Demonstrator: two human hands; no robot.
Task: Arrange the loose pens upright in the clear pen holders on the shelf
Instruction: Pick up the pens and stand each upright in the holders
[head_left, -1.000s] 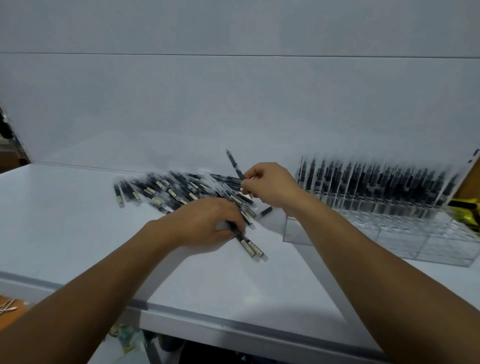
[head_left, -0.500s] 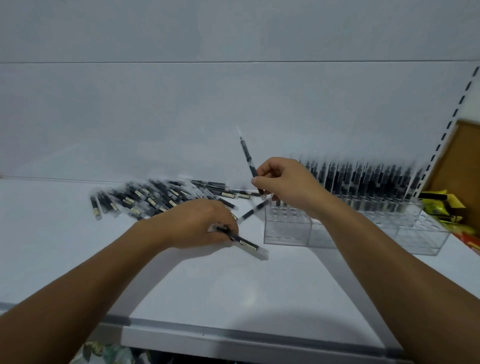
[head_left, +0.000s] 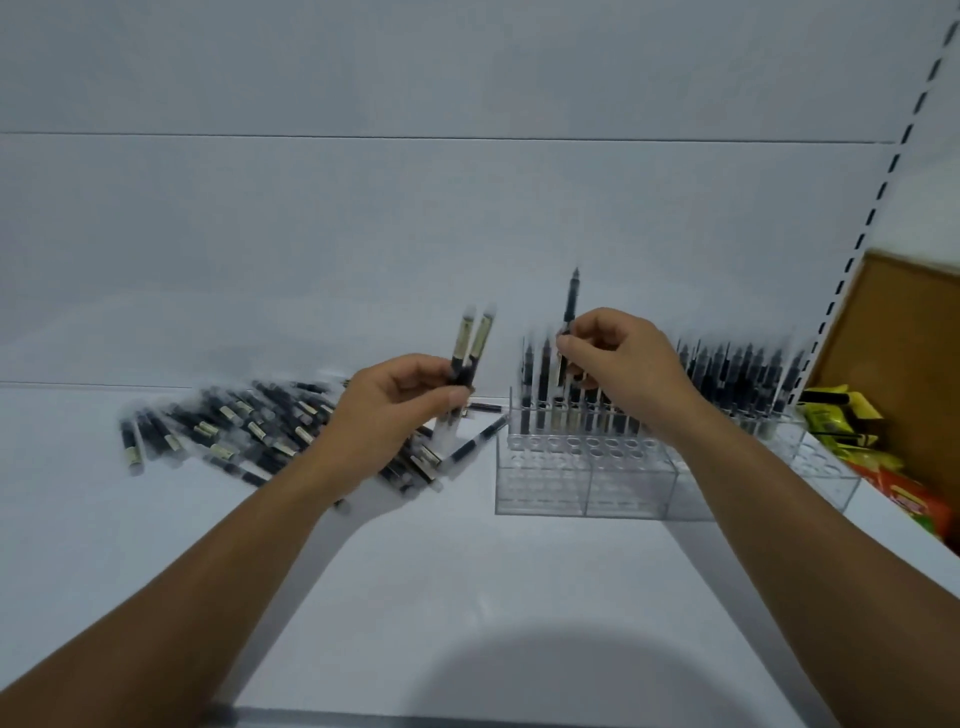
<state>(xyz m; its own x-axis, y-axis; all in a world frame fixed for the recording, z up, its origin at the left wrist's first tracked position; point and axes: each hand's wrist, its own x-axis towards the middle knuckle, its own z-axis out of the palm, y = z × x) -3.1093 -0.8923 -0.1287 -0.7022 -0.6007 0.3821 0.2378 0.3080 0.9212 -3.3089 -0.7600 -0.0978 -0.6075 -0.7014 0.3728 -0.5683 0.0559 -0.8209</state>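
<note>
The left hand (head_left: 395, 410) is curled round two pens (head_left: 470, 343), gripping their dark lower halves so that the pale labelled ends stand up and lean toward 1 o'clock. The right hand (head_left: 618, 364) pinches one pen (head_left: 570, 301) between thumb and fingertips. It is nearly upright, with the point at 12 o'clock, above the left end of the holder (head_left: 587, 478). Its lower end is hidden behind the fingers.

The holder stands on the shelf (head_left: 467, 571) at 3 o'clock from the pile (head_left: 249, 431) of loose pens. The pile lies flat and criss-crossed, just beside the holder, and one pen leans against the holder's left wall. The holder's back rows already carry standing pens (head_left: 737, 369), while the front holes nearest the person look empty. Coloured packets (head_left: 841, 421) sit at 3 o'clock of the holder.

The pens look light, stiff and smooth. Many seem to be in clear wrap, so they are probably slippery between fingertips. It seems best to pinch a pen at mid-barrel or higher, which leaves the lower end free to find a hole. The pen should go straight down, since a sideways push could slide the clear holder or knock the neighbouring pens askew. The bundle in the left hand probably needs feeding across one pen at a time.
</note>
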